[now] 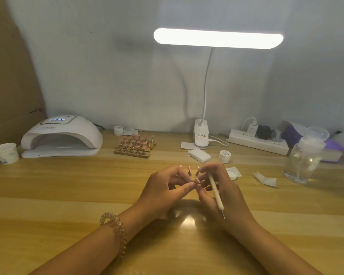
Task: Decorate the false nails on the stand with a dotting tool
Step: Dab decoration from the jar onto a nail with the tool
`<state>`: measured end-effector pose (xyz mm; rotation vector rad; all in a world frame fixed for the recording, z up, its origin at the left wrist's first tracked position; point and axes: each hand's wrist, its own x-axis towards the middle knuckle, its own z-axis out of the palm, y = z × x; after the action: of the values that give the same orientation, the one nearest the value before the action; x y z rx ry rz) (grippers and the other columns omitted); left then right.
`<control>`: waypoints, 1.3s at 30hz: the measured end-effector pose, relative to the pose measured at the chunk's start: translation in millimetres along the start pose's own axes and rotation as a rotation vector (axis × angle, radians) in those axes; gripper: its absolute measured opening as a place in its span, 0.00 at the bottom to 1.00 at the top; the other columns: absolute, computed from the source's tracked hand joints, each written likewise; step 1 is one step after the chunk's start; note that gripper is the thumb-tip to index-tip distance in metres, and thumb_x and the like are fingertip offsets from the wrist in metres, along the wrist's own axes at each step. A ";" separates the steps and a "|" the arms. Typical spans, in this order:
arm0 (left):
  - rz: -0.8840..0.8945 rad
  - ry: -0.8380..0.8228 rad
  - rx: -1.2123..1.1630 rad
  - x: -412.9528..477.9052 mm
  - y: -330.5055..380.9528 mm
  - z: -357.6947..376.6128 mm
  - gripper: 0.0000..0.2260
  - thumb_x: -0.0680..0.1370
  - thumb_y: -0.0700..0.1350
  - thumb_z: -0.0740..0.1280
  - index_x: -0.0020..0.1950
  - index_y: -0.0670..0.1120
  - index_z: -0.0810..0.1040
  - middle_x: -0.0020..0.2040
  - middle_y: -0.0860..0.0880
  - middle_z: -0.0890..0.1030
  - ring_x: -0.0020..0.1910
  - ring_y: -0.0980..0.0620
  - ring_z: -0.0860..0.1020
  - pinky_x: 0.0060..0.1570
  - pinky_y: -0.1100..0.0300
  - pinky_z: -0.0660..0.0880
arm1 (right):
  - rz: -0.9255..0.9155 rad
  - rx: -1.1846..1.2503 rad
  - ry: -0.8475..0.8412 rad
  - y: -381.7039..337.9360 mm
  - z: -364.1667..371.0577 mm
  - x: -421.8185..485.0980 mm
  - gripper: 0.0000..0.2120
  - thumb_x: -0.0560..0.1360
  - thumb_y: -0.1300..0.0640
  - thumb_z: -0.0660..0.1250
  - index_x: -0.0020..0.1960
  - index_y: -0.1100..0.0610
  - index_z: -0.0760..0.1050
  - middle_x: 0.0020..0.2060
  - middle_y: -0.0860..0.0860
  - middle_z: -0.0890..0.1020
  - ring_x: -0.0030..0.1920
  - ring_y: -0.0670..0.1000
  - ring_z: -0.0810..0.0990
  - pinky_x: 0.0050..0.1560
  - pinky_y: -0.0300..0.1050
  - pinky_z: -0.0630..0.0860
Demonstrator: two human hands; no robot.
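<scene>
Centrally, left hand (167, 188) pinches a pale pink false nail (197, 180) (partly hidden) — right hand (226, 195) grips a cream-handled, metal-tipped dotting tool (214, 192), fingers curled.

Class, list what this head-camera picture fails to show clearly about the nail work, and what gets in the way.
- Head view: whatever the left hand pinches is covered by fingers of both hands.
- Head view: the upper end of the dotting tool is hidden in the grip of the right hand.
- Head view: any dots on the false nails on the far stand are too small.
- Head view: the nail lamp display is blurred.
</scene>
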<state>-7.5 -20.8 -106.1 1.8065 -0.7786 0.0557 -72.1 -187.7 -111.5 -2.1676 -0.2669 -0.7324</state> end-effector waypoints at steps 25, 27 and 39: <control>-0.265 0.103 0.675 6.1 -21.1 -22.4 0.14 0.72 0.60 0.68 0.47 0.54 0.67 0.46 0.58 0.72 0.47 0.56 0.72 0.46 0.60 0.64 | 0.202 -0.287 0.031 37.3 -28.8 22.5 0.18 0.74 0.62 0.71 0.55 0.52 0.64 0.43 0.45 0.80 0.46 0.51 0.79 0.48 0.50 0.76; -0.243 0.103 0.651 6.6 -20.4 -22.5 0.13 0.72 0.59 0.69 0.46 0.55 0.68 0.45 0.58 0.74 0.46 0.57 0.74 0.41 0.61 0.65 | 0.210 -0.297 0.033 37.9 -28.5 23.2 0.18 0.74 0.61 0.72 0.55 0.52 0.64 0.43 0.44 0.79 0.47 0.51 0.79 0.48 0.51 0.76; -0.133 0.005 0.582 0.4 -11.9 -20.5 0.15 0.72 0.60 0.72 0.50 0.58 0.69 0.41 0.61 0.77 0.37 0.59 0.76 0.32 0.71 0.65 | 0.418 -0.468 0.232 44.3 -43.4 17.7 0.21 0.72 0.57 0.71 0.59 0.52 0.63 0.51 0.48 0.79 0.56 0.57 0.76 0.55 0.54 0.69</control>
<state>5.9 -1.4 -107.9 2.4028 -0.6764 0.2180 -57.2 -250.4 -107.7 -2.4237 0.5138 -0.8490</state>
